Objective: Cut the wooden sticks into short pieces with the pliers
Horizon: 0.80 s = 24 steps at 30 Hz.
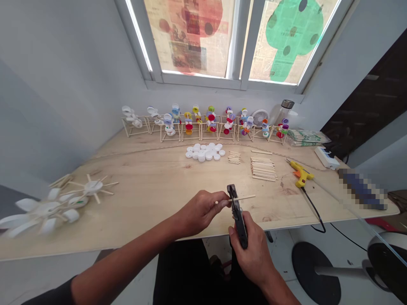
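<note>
My left hand (pixel 205 210) pinches a thin wooden stick (pixel 246 197) between thumb and fingers, close to the table's front edge. The stick points to the right and crosses the head of a pair of dark pliers (pixel 237 214). My right hand (pixel 252 252) is wrapped around the handles of the pliers, which stand nearly upright with the jaws at the top. Whether the jaws press on the stick cannot be made out. Beyond my hands lie a bundle of long sticks (pixel 263 168), a small pile of short stick pieces (pixel 234 157) and a cluster of white bottle caps (pixel 206 152).
Several stick frames with coloured caps (pixel 210 127) line the wall. A yellow glue gun (pixel 300 173) with its cord lies right, near a white power strip (pixel 327 157). A spoked stick wheel (pixel 93 187) and a larger white-paddled wheel (pixel 47 209) lie left. A bottle (pixel 284 112) stands behind.
</note>
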Each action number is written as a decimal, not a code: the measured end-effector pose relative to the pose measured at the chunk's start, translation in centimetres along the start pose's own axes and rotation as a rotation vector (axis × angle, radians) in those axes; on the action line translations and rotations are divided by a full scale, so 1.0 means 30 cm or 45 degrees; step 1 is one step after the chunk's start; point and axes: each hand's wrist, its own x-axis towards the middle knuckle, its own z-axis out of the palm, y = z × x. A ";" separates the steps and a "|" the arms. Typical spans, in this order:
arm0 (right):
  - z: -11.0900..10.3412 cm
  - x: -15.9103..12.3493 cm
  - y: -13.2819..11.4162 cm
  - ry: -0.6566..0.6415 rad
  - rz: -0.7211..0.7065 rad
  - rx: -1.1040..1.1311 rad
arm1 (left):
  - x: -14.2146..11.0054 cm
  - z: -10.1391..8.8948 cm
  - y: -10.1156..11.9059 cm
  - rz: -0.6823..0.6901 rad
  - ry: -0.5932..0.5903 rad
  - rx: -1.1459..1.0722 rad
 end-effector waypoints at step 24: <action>0.007 0.032 0.003 -0.007 0.048 -0.189 | 0.018 -0.007 -0.031 -0.067 0.035 0.017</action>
